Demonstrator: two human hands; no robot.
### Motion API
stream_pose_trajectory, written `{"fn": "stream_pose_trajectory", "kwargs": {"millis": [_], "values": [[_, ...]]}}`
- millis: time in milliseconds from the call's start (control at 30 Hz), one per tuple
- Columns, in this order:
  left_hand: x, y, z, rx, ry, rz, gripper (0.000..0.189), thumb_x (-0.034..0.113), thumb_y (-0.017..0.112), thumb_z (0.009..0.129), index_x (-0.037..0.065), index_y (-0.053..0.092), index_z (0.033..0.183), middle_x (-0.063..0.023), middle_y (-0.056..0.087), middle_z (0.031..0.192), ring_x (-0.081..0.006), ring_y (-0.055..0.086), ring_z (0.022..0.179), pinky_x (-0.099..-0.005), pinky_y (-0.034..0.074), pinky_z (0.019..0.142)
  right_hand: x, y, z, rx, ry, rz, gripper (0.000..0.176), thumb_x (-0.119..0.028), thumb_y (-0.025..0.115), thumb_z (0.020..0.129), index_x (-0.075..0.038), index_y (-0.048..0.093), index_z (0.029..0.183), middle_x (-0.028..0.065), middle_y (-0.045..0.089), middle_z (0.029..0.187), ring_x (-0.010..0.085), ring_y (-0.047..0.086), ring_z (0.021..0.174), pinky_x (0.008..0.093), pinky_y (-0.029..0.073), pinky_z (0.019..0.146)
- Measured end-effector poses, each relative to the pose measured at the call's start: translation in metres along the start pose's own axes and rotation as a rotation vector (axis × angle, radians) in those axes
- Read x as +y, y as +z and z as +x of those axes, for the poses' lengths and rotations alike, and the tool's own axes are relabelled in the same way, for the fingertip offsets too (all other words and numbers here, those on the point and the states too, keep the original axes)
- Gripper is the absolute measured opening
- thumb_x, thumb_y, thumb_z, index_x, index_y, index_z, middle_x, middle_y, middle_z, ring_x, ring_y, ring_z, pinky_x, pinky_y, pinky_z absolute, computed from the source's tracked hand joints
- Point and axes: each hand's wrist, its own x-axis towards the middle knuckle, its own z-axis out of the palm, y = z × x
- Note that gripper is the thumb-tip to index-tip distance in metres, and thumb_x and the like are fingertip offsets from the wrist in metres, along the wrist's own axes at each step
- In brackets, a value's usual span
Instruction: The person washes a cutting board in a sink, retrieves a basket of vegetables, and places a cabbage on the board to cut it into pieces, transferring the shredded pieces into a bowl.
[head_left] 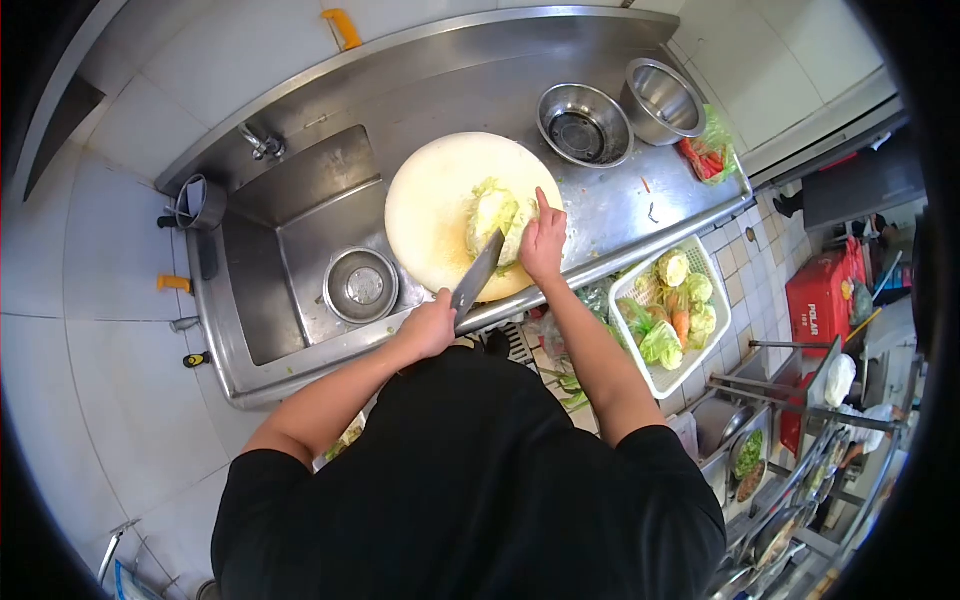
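Note:
My left hand point(431, 325) is wrapped round the handle of a broad kitchen knife point(477, 280). The blade points up and to the right, its tip over a pale green cabbage point(494, 218) on a round white cutting board point(430, 190). At the cabbage's right side lies my right hand point(544, 240), its index finger stretched out along the board and its other fingers bent near the leaves. The cabbage looks cut, with pale inner leaves showing. Whether the blade touches it cannot be made out.
Left of the board is a steel sink point(262, 290) holding a metal bowl point(361, 286). Two metal bowls point(585, 125) point(662, 102) and a bag of red peppers point(708, 158) stand on the right counter. A white basket point(690, 370) of vegetables sits below the counter edge.

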Motion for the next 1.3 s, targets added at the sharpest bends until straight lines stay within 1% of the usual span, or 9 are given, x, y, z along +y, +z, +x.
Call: {"fn": "stream_pose_trajectory", "kwargs": {"millis": [300, 400, 567, 667, 1000, 1033, 1133, 1167, 1300], "values": [[-0.005, -0.023, 0.057, 0.116, -0.001, 0.036, 0.031, 0.026, 0.054, 0.103, 0.000, 0.055, 0.120, -0.0320, 0.070, 0.100, -0.0495, 0.069, 0.095, -0.0577, 0.053, 0.086, 0.010, -0.080, -0.003, -0.217, -0.208, 0.119, 0.036, -0.004, 0.067, 0.079, -0.001, 0.052, 0.112, 0.0246, 0.051, 0.129, 0.0441, 0.047, 0.124, 0.0475, 0.040, 0.109], [-0.026, -0.037, 0.075, 0.155, -0.039, 0.003, 0.033, 0.027, 0.054, 0.103, 0.000, 0.056, 0.121, -0.0305, 0.071, 0.102, -0.0488, 0.068, 0.099, -0.0581, 0.052, 0.089, 0.001, -0.083, -0.024, -0.422, -0.237, 0.033, 0.038, -0.005, 0.069, 0.078, -0.002, 0.053, 0.112, 0.0229, 0.052, 0.127, 0.0448, 0.047, 0.124, 0.0488, 0.041, 0.108], [-0.028, -0.068, 0.064, 0.045, -0.092, -0.258, 0.033, 0.028, 0.053, 0.103, 0.003, 0.061, 0.124, -0.0172, 0.070, 0.082, -0.0239, 0.064, 0.051, -0.0403, 0.053, 0.047, -0.017, -0.057, -0.052, -0.234, -0.308, -0.066, 0.042, -0.009, 0.075, 0.074, -0.007, 0.057, 0.112, 0.0176, 0.054, 0.124, 0.0422, 0.048, 0.124, 0.0513, 0.042, 0.107], [-0.042, -0.057, 0.058, 0.091, -0.037, -0.420, 0.034, 0.029, 0.054, 0.104, 0.002, 0.061, 0.124, -0.0135, 0.068, 0.075, -0.0224, 0.062, 0.048, -0.0392, 0.051, 0.045, -0.030, -0.057, -0.057, -0.234, -0.315, -0.203, 0.036, -0.014, 0.076, 0.075, -0.007, 0.059, 0.107, 0.0170, 0.054, 0.125, 0.0411, 0.047, 0.127, 0.0526, 0.040, 0.108], [-0.057, -0.028, 0.037, 0.045, -0.044, -0.673, 0.029, 0.027, 0.054, 0.107, 0.006, 0.060, 0.126, -0.0061, 0.058, 0.064, -0.0133, 0.051, 0.038, -0.0332, 0.042, 0.038, -0.036, -0.040, -0.053, -0.374, -0.320, -0.223, 0.043, -0.021, 0.073, 0.085, -0.021, 0.066, 0.127, 0.0133, 0.055, 0.132, 0.0366, 0.048, 0.129, 0.0505, 0.041, 0.108], [-0.057, -0.027, 0.033, 0.071, -0.035, -0.625, 0.027, 0.028, 0.055, 0.106, 0.004, 0.061, 0.116, -0.0134, 0.063, 0.064, -0.0264, 0.059, 0.043, -0.0412, 0.048, 0.044, -0.035, -0.039, -0.051, -0.376, -0.308, -0.218, 0.042, -0.021, 0.073, 0.086, -0.020, 0.066, 0.127, 0.0132, 0.055, 0.132, 0.0364, 0.048, 0.129, 0.0505, 0.041, 0.108], [-0.055, -0.018, 0.019, 0.388, 0.200, -0.182, 0.025, 0.027, 0.056, 0.104, 0.002, 0.058, 0.103, -0.0240, 0.067, 0.071, -0.0444, 0.066, 0.061, -0.0518, 0.053, 0.058, -0.037, -0.035, -0.048, -0.381, -0.283, -0.249, 0.040, -0.024, 0.072, 0.088, -0.021, 0.065, 0.128, 0.0137, 0.056, 0.131, 0.0360, 0.050, 0.125, 0.0510, 0.043, 0.104], [-0.052, -0.017, 0.011, 0.312, 0.131, -0.170, 0.023, 0.024, 0.054, 0.104, 0.002, 0.053, 0.100, -0.0306, 0.068, 0.082, -0.0534, 0.065, 0.080, -0.0593, 0.052, 0.072, -0.038, -0.033, -0.049, -0.383, -0.277, -0.268, 0.040, -0.024, 0.072, 0.089, -0.021, 0.065, 0.128, 0.0139, 0.056, 0.131, 0.0359, 0.051, 0.124, 0.0512, 0.044, 0.103], [-0.025, -0.012, -0.014, 0.295, 0.105, 0.060, 0.017, 0.018, 0.051, 0.102, 0.005, 0.052, 0.113, -0.0291, 0.069, 0.085, -0.0502, 0.068, 0.079, -0.0620, 0.052, 0.072, -0.057, -0.018, -0.059, -0.340, -0.214, -0.406, 0.039, -0.026, 0.071, 0.088, -0.021, 0.063, 0.126, 0.0167, 0.056, 0.122, 0.0370, 0.053, 0.113, 0.0510, 0.045, 0.094]]}}
